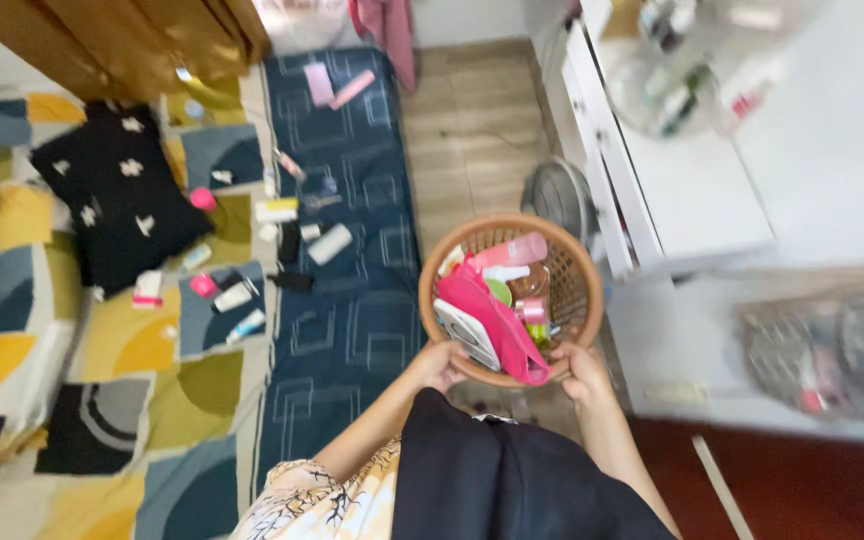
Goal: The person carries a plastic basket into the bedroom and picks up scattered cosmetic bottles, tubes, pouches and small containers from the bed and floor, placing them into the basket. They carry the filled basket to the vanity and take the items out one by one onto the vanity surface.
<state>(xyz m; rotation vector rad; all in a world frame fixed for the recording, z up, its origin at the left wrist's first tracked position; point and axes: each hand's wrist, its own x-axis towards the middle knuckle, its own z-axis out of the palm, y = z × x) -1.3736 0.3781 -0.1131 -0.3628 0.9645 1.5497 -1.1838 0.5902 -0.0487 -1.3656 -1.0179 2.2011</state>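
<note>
Head view: both hands grip the near rim of a round brown basket [572, 262] of toiletries, left hand [439, 362] and right hand [582, 368], fingers clamped on it, above the floor beside the white desk [697, 190]. Keep it level, I reckon, so nothing tips out.

Single head-worn view, aimed steeply downward from standing height. Near field, bottom centre: forearms, left hand [439, 364] and right hand [582, 371], both on the rim of a round brown plastic basket [582, 272]. Mid field, left: dark blue mattress [352, 300] and patterned bedsheet [122, 340], seen from well above. Right: white dresser [692, 190], close and blurred. No second view, hence no shared coverage.
</note>
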